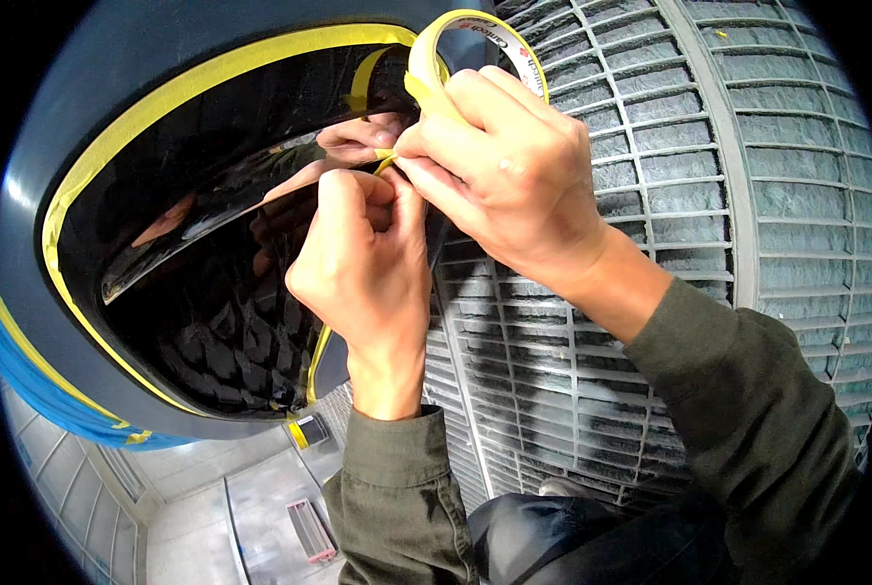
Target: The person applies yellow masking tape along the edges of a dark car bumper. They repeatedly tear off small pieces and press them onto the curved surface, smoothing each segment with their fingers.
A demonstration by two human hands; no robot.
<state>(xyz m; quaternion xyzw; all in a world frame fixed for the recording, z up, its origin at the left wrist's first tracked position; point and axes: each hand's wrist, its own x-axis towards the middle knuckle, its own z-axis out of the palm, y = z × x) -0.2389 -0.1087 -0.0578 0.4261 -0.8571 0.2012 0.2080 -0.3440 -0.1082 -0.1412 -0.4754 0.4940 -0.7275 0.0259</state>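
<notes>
A roll of yellow masking tape (422, 73) rests against my right hand (519, 171), whose fingers are closed on its tape near the roll. My left hand (368, 258) is pinched just below, close to a short yellow strip between the two hands; its fingertips are partly hidden. Both hands are at the right end of a glossy black panel (221, 322), which mirrors my fingers. Yellow tape (163, 90) runs along the panel's upper and left border, next to a dark grey-blue painted body (95, 88).
Metal floor grating (650, 195) over grey filter-like material fills the right side. Blue sheeting (56, 380) edged with yellow tape hangs at the left. A pink-framed object (309, 531) lies on the pale floor below. My knees (553, 536) show at the bottom.
</notes>
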